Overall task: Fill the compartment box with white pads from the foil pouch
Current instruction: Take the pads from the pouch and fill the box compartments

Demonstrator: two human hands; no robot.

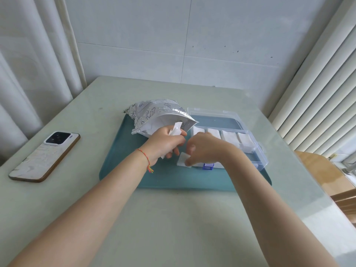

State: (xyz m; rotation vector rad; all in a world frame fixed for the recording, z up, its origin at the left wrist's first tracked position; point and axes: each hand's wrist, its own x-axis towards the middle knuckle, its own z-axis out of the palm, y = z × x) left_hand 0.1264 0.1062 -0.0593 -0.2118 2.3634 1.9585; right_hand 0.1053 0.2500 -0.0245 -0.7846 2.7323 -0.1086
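Observation:
A crumpled foil pouch (154,116) lies open on the back left of the teal tray (123,160). Beside it stands the clear compartment box (252,151), lid open, with white pads (231,137) in its back compartments. My left hand (165,141) grips a bunch of white pads (176,129) just in front of the pouch mouth. My right hand (204,149) pinches a single white pad (183,160) at the box's front left corner, near its blue latch (208,167).
A phone (45,157) lies face down on the pale table (173,218), left of the tray. Curtains hang at the left, blinds at the right, and a tiled wall closes the back. A wooden surface (323,176) sits past the table's right edge.

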